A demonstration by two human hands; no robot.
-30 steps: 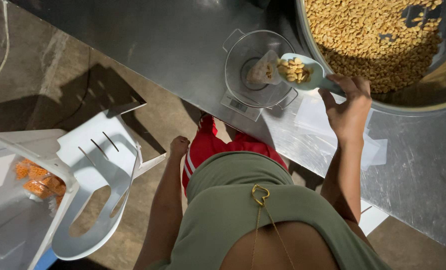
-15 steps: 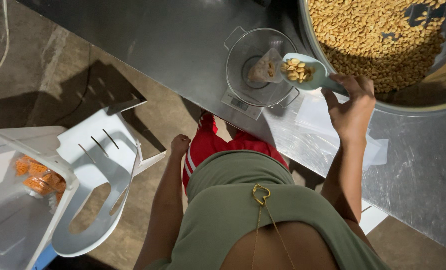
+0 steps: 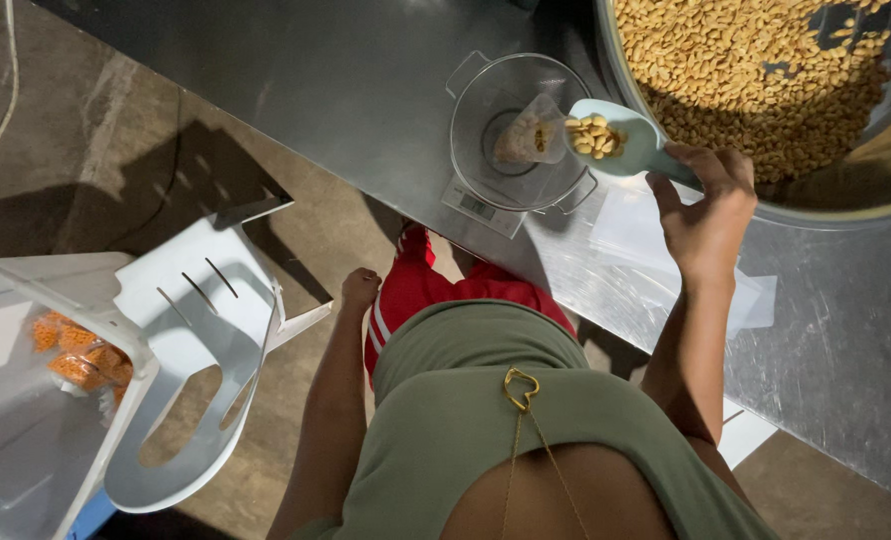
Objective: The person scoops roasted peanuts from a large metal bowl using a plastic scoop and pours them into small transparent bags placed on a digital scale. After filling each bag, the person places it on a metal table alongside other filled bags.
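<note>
A: Over the clear bowl, you hold a pale green scoop with a small heap of peanuts; your right hand is closed round its handle.

B: And beneath the bowl?

A: A small bag sits inside it, and the bowl rests on a scale. Right of the bowl, a big metal basin brims with peanuts. Your left hand hangs below the bowl, loosely curled, holding nothing. A white chair stands well left.
</note>
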